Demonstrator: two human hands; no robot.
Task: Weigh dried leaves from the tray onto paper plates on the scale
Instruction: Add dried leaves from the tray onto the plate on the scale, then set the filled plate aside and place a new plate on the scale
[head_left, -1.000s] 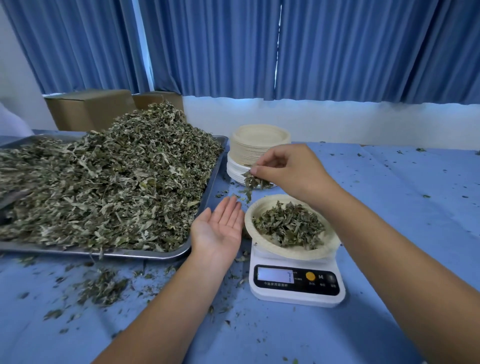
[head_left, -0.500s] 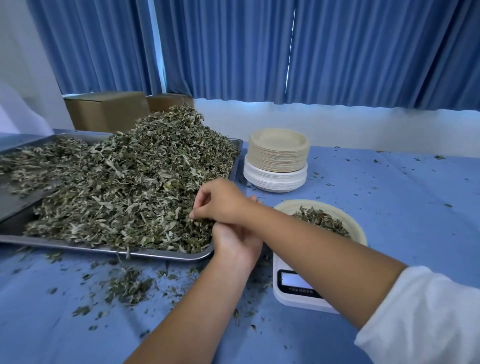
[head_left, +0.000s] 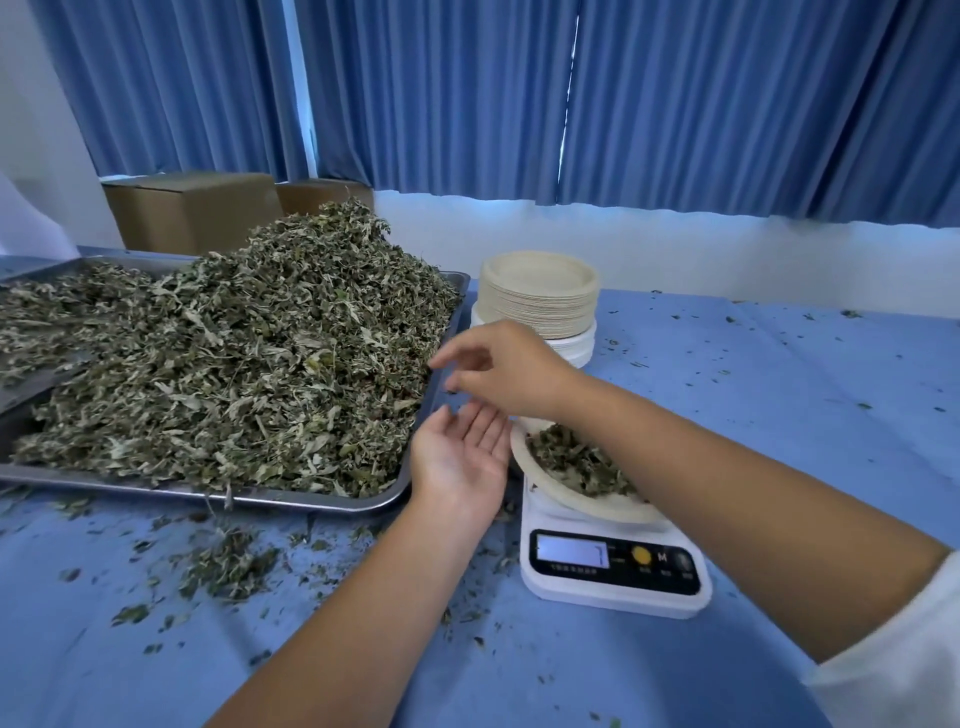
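Step in hand, as judged: adjusting the portion. Your left hand (head_left: 462, 457) lies palm up, released, beside the tray (head_left: 311, 503). Your right hand (head_left: 511, 371) hovers above it, blurred, so I cannot tell its grip. The leaf-filled paper plate (head_left: 597, 512) sits on the scale (head_left: 613, 592). The next move needs a small, measured pinch. The display (head_left: 571, 551) is illegible, and your forearm (head_left: 727, 493) hides part of the plate.

Left end of the tray (head_left: 291, 500) beyond the frame edge — scale (head_left: 613, 569) readout illegible.
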